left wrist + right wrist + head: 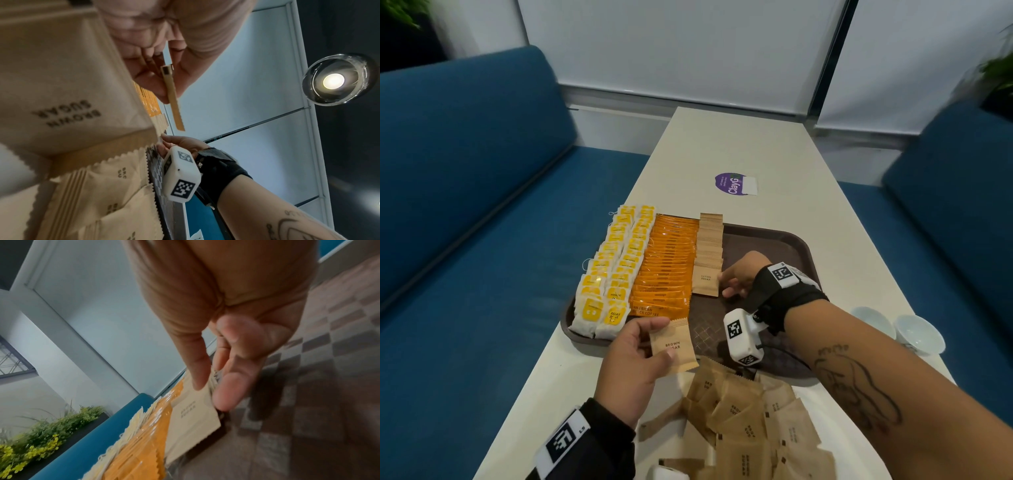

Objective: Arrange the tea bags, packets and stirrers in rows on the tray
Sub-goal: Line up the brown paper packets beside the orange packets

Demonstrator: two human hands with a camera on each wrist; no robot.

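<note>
Head view: left hand (pixel 631 356) pinches square tan brown-sugar packet (pixel 675 345) at brown plastic tray (pixel 787 240) near edge; tan packet row (pixel 708 255) lies beyond, long axis near-to-far; right hand (pixel 738 275), fingers loosely extended, touches row's nearest packet, nearer.

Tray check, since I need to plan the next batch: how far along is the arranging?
Done: two rows of yellow tea bags and a row of orange coffee packets fill the tray's left side. In hand: the brown sugar row, steadied by the right hand; the left hand pinches another sugar packet. Left: the loose sugar pile. No stirrers are visible.
</note>
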